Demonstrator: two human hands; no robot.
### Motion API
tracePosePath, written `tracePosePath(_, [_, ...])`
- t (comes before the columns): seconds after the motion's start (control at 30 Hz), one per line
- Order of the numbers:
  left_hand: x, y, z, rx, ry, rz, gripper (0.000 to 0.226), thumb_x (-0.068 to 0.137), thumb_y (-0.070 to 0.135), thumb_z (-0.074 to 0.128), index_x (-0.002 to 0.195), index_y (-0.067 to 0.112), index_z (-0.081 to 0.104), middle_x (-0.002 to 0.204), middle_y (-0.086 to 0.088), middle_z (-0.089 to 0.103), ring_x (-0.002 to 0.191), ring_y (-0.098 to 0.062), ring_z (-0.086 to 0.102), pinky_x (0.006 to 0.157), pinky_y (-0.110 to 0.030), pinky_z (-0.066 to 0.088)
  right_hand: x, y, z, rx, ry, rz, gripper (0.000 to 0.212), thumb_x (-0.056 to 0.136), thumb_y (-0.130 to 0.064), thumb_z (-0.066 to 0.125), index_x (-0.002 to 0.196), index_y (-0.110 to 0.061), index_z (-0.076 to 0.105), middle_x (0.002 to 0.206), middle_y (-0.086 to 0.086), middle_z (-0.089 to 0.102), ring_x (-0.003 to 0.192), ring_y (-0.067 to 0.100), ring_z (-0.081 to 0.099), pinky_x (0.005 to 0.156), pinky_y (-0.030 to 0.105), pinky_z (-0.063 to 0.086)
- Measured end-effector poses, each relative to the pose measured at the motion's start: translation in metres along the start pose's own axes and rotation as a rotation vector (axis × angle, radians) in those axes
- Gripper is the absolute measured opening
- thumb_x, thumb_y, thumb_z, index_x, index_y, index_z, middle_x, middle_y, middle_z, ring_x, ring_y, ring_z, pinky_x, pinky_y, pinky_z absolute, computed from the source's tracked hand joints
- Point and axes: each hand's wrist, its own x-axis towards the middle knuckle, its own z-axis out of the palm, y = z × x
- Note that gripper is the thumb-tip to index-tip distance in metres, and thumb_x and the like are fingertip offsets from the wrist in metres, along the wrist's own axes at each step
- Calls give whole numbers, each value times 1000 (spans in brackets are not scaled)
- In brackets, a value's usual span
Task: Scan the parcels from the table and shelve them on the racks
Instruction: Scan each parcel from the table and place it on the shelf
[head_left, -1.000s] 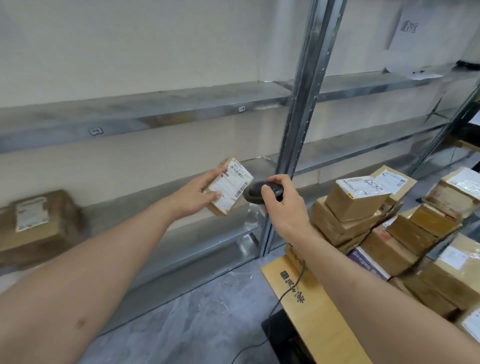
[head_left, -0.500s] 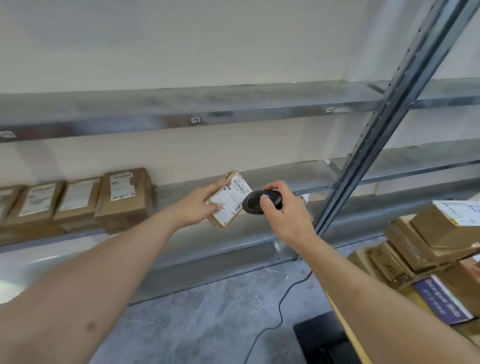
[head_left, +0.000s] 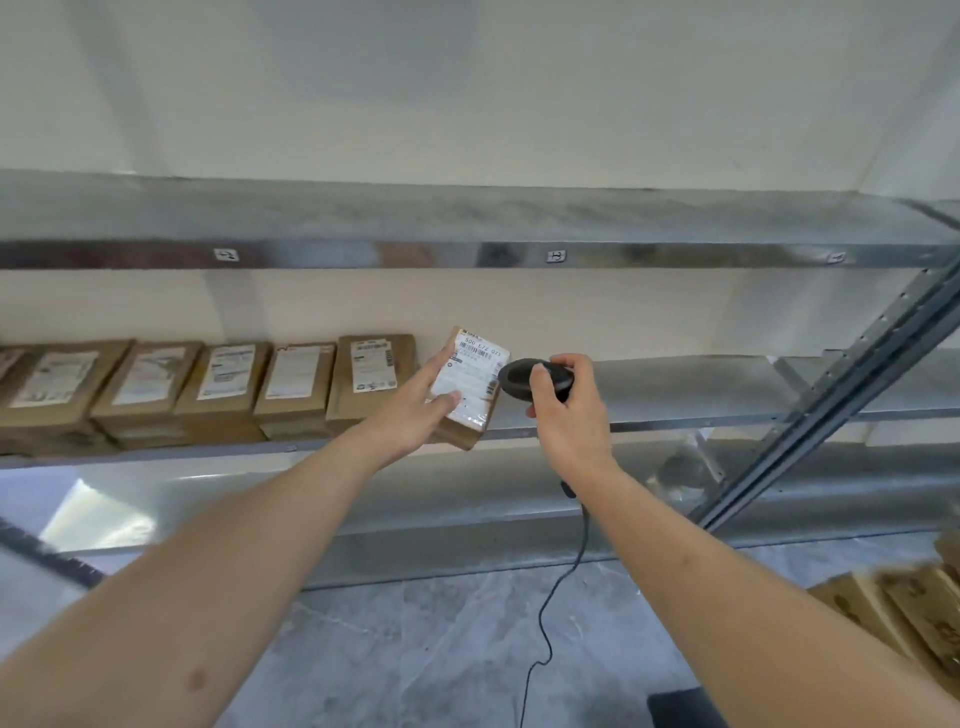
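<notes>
My left hand (head_left: 415, 415) holds the parcel (head_left: 470, 387) up, label facing the scanner (head_left: 522, 378) my right hand (head_left: 566, 415) grips. It's just beside the shelf's (head_left: 675, 384) parcel row (head_left: 208, 384), ready to join.

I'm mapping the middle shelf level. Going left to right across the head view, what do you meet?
Row of shelved parcels → left hand → held parcel → scanner → right hand → bare shelf → rack upright.
</notes>
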Motion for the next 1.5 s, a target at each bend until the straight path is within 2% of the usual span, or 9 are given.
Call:
tracePosePath(0.13, [-12,-18,-44,-8,85,-15,67,109,29,53,161,55,20,164,21,35,145,-7,40,120,-27,32,5,-21,49,-13,-89,-90,39,86,-70,44,116,-46,47,98,-15,70,91,24,73,86,51,58])
tracePosePath(0.2, [-19,-28,-65,-9,120,-44,68,109,31,53,162,54,18,166,21,31,151,-7,34,128,-38,24,11,-29,72,-45,-138,-146,32,95,-61,50,121,-43,47,95,-15,69,91,24,71,85,44,56])
tracePosePath(0.3, [-30,-40,-93,-3,212,-92,68,109,30,52,163,51,17,166,20,31,150,-5,33,128,-38,23,18,-40,107,-72,-175,-209,27,103,-46,55,127,-35,50,91,-16,66,90,22,66,81,37,50])
tracePosePath(0.7, [-77,-92,-181,-78,540,-227,68,110,27,53,165,46,17,154,30,28,142,3,27,123,-29,20,17,-79,239,15,-435,-283,29,105,-41,57,131,-28,55,95,-22,61,91,10,59,81,30,41])
tracePosePath(0.83, [-92,-118,-223,-140,587,-248,69,109,28,54,162,52,17,170,18,25,155,-10,26,130,-44,20,7,-98,284,-28,-500,-303,35,105,-47,54,135,-30,51,100,-17,63,95,15,62,88,35,49])
tracePosePath(0.97, [-105,-149,-270,-169,597,-251,69,109,25,54,162,51,18,165,18,35,146,-7,38,129,-44,25,-9,-118,337,-36,-518,-304,31,104,-48,54,131,-32,52,96,-23,62,96,14,63,87,35,49])
tracePosePath(1.13, [-116,-191,-338,-171,549,-251,69,109,27,55,162,52,19,170,18,22,156,-9,21,130,-41,18,-31,-142,405,-44,-488,-290,37,105,-48,54,137,-30,52,104,-17,64,96,13,62,92,38,51])
tracePosePath(1.33, [-123,-230,-407,-179,502,-269,68,108,28,56,161,54,22,168,20,27,151,-4,28,129,-41,21,-48,-170,467,-81,-470,-280,34,106,-48,53,135,-30,49,103,-17,61,97,14,60,88,36,48])
tracePosePath(1.5, [-118,-251,-454,-167,509,-295,67,107,29,57,159,57,24,167,23,28,151,-5,28,123,-33,24,-43,-188,514,-116,-479,-272,40,104,-54,50,137,-32,47,108,-10,69,94,16,67,90,46,57])
